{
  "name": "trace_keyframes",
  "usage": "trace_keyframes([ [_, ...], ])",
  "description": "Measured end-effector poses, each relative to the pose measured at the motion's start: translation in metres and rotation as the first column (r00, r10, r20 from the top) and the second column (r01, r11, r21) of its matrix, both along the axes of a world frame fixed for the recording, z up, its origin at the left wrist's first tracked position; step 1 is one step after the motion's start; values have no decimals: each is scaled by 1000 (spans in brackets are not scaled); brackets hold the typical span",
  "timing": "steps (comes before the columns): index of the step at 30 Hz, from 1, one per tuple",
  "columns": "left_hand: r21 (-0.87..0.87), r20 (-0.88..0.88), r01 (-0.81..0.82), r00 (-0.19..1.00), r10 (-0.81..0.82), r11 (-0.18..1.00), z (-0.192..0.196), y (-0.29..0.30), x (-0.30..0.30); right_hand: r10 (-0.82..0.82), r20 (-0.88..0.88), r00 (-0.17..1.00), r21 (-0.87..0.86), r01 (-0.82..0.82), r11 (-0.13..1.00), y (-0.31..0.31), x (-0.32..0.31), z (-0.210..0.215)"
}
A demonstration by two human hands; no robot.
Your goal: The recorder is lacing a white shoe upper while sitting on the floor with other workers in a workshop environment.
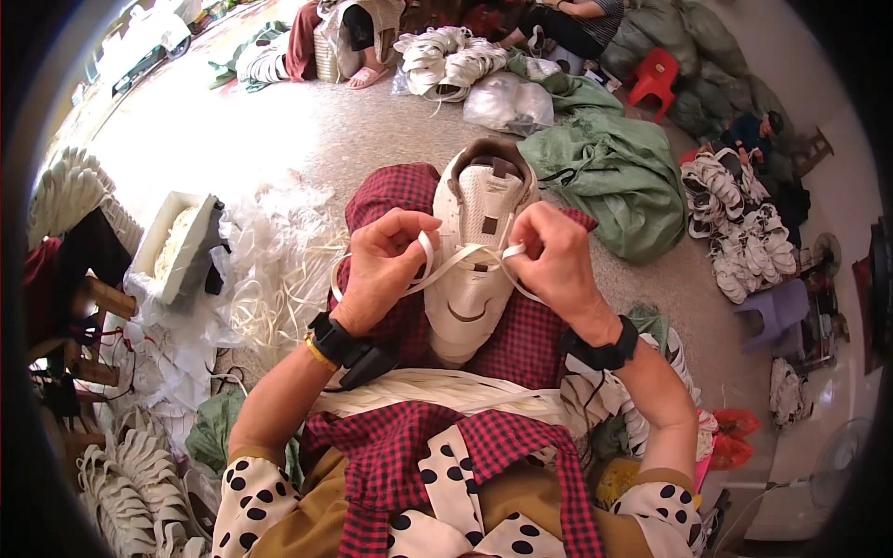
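Observation:
A cream-white sneaker [470, 316] rests on my lap over a red-and-black checked apron [526, 349], its toe toward me and its brown-lined opening away. A flat white shoelace [476, 251] crosses over the lower part of the tongue. At the sneaker's left side, my left hand [383, 260] is closed, pinching one length of lace between thumb and forefinger. My right hand [555, 260] is closed at the right side and pinches the other length. Across my lap, nearer my body, lies a bundle of flat white laces [437, 392].
Loose laces and clear plastic [279, 307] lie on the left, beside a white box [172, 246]. Green sacks [614, 177] sit ahead right. Piles of shoes [744, 223], a red stool [653, 79] and a purple stool [777, 312] stand right. Other people sit at the far side.

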State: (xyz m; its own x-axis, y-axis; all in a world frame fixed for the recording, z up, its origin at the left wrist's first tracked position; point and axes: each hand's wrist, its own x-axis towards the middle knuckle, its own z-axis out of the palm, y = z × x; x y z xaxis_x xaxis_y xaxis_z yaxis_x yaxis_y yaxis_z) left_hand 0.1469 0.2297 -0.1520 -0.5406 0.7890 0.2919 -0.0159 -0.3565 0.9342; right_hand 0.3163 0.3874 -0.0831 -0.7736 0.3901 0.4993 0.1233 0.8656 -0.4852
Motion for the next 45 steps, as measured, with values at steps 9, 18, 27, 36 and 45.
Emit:
trace_keyframes([
  [9,-44,-28,-77,997,76,996,-5,8,6,76,-1,997,-727,-53,685,18,11,-10],
  [18,24,-296,-188,937,187,982,10,25,6,125,-56,991,-738,-125,663,36,0,-14],
  [27,-174,-508,-45,860,-51,984,34,11,-10,274,279,920,-71,-265,962,41,10,31],
  [36,-191,-926,166,297,-233,968,81,27,-46,223,13,975,-76,-222,972,6,-48,14],
  [45,-230,-882,262,352,-314,937,72,41,-70,384,-76,920,-197,-391,899,13,-68,-11],
])
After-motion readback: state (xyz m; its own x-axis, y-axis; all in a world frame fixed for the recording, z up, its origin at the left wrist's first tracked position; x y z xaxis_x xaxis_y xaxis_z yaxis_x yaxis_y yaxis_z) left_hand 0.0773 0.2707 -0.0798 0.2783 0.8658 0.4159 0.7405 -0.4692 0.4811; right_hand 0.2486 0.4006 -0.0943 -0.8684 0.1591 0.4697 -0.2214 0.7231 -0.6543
